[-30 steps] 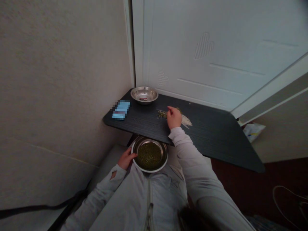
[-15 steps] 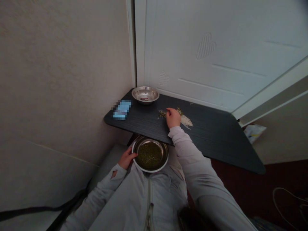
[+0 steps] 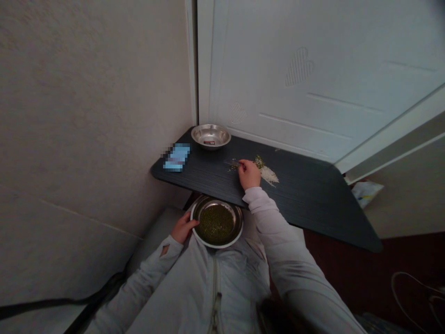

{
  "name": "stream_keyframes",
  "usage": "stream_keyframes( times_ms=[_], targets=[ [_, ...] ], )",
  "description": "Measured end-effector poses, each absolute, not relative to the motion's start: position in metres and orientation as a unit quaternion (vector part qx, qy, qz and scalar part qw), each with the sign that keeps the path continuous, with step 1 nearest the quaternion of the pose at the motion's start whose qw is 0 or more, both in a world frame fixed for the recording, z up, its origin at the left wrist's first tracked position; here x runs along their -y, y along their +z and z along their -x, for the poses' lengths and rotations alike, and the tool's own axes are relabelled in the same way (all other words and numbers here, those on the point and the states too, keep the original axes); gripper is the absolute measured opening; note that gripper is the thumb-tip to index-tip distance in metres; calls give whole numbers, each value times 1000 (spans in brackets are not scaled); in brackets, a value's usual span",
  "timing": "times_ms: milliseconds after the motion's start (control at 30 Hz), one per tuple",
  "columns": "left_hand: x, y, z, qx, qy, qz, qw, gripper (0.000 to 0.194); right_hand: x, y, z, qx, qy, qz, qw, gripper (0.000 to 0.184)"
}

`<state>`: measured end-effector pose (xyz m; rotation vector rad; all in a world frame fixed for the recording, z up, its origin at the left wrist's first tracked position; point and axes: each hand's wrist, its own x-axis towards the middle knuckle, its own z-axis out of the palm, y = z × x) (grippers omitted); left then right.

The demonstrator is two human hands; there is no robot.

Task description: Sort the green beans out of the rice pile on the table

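Observation:
My left hand (image 3: 183,227) grips the left rim of a metal bowl (image 3: 239,229), thumb over the edge. Small green beans (image 3: 216,224), dotted with a few pale grains, lie in this bowl, which rests at my lap partly under the table's near edge. Over the table, my right hand (image 3: 249,175) has its fingers drawn together beside a thin scatter of green beans and pale grains (image 3: 232,167). What its fingertips hold is too small to make out. Just right of that hand are a small green bean heap (image 3: 258,161) and a white rice-like pile (image 3: 269,175).
The dark table (image 3: 313,199) stands against a white door (image 3: 278,69). An empty-looking metal bowl (image 3: 211,137) sits at its back left, near a blurred blue phone-like object (image 3: 176,157). A wall (image 3: 104,116) rises at left. A white cable (image 3: 399,297) lies on the floor.
My right hand has shifted slightly left and down, with less of the scattered beans left of it showing. My left hand and its bowl stay in place.

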<state>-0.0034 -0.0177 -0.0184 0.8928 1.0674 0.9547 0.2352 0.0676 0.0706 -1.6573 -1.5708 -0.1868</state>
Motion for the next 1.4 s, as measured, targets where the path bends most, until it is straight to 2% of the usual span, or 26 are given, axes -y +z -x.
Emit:
stream_keyframes(
  times_ms=[300, 600, 967, 1400],
  targets=[
    [16, -23, 4, -469, 419, -402, 666, 43, -68, 69, -239, 587, -52, 661, 465, 26],
    [17, -21, 3, -471, 418, -396, 669, 40, -66, 69, -237, 605, -41, 666, 434, 26],
    [17, -21, 3, -463, 416, -400, 673, 41, -63, 70, -236, 596, -27, 662, 454, 26],
    [18, -18, 3, -477, 407, -395, 671, 38, -59, 71, -231, 637, 4, 643, 426, 25]
  ],
)
